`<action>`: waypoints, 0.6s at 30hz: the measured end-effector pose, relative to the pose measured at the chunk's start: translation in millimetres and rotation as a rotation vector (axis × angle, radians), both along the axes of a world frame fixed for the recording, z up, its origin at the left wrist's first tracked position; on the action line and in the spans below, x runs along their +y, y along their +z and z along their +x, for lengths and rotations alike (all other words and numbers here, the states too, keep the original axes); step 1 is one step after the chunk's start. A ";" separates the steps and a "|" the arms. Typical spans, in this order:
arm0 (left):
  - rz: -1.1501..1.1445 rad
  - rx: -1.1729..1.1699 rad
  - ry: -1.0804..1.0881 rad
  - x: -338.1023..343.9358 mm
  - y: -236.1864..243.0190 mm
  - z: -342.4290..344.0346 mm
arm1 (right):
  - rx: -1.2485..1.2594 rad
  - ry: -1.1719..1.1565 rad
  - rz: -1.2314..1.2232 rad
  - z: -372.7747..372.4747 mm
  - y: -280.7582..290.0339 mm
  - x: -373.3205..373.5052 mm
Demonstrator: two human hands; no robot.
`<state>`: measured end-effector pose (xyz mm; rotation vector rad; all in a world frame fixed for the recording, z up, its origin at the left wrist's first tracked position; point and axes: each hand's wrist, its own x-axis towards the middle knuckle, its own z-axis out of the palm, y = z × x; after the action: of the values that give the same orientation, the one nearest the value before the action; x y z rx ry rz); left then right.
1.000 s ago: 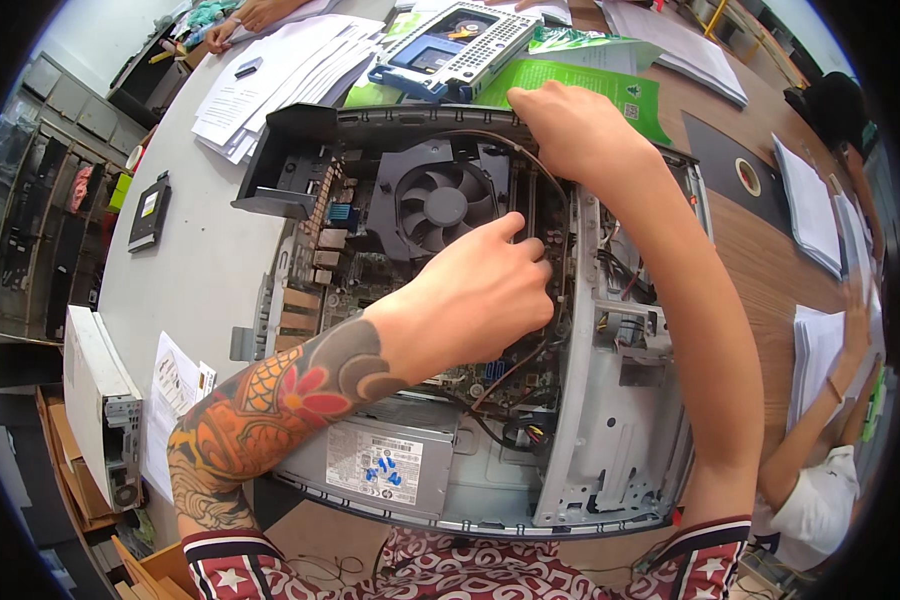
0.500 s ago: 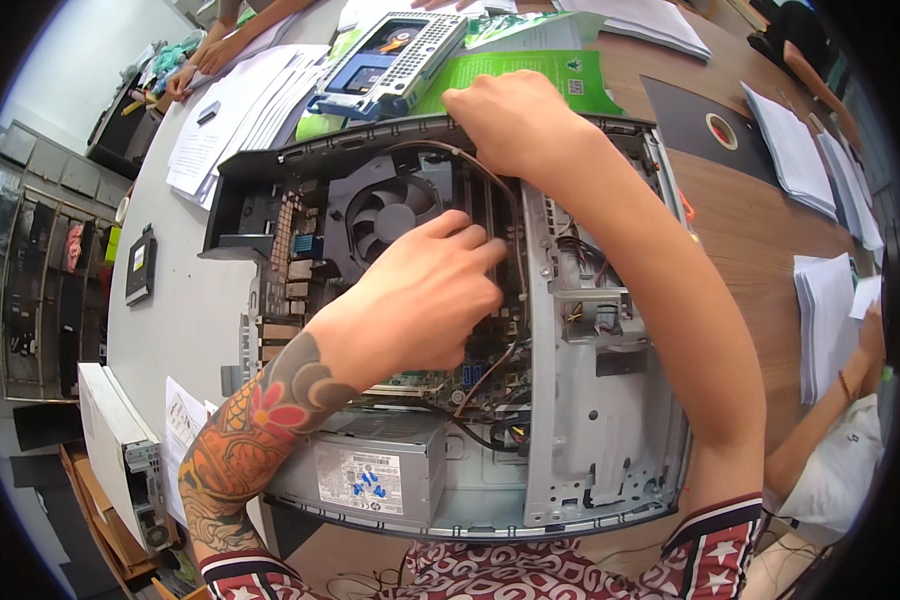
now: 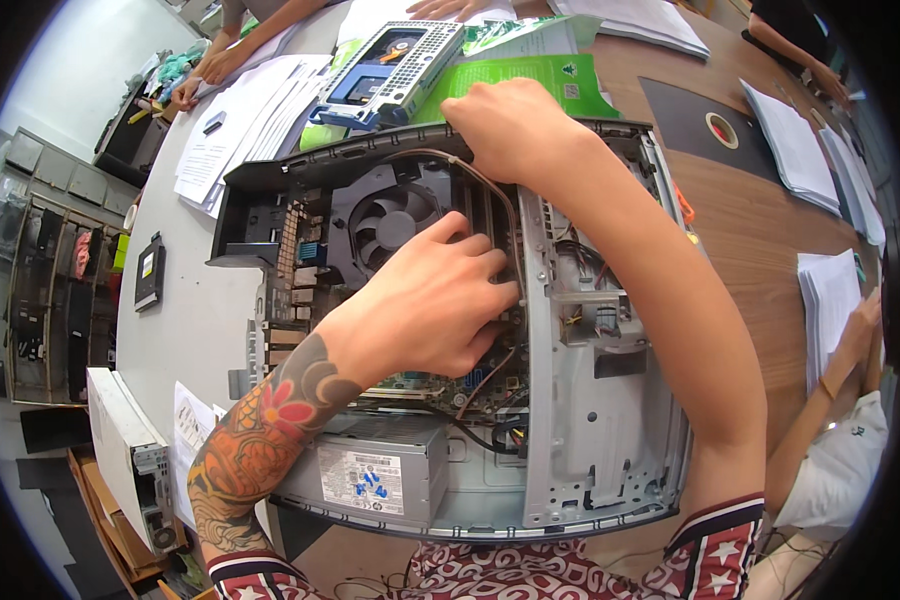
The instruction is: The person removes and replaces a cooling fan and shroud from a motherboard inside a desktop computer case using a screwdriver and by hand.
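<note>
An opened desktop computer case [image 3: 582, 425] lies in front of me with its insides facing up. My right hand [image 3: 515, 130] is closed over its far edge, the fingertips partly hidden. My left hand [image 3: 432, 295] reaches into the middle of the case, fingers curled down just right of the black cooling fan [image 3: 392, 222]. Whatever those fingertips touch or hold is hidden beneath the hand. A brown cable [image 3: 510, 195] runs past the fingers along the metal drive panel. Below my left wrist sits the silver power supply [image 3: 370, 480] with a white label.
A drive bracket [image 3: 430, 80] stands on green packaging [image 3: 530, 80] beyond the case. Paper stacks [image 3: 260, 120] lie at the far left, and a tape roll [image 3: 721, 131] at right. A black drive [image 3: 150, 272] and a white computer case [image 3: 120, 435] are leftward. Other people's hands [image 3: 205, 70] rest nearby.
My left hand has shifted slightly right and its fingers have moved a little over the board. The right hand keeps its hold on the case edge. A person at far right lowered an arm.
</note>
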<state>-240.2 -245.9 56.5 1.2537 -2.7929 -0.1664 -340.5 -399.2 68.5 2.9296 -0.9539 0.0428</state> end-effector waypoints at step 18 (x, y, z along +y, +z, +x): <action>0.145 0.121 -0.055 -5.5 4.1 9.0 | -0.031 -0.016 -0.005 -2.0 -1.2 0.2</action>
<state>-231.1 -251.4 60.7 1.1524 -2.7548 -0.4400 -342.5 -399.0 67.3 2.9250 -0.9801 0.0906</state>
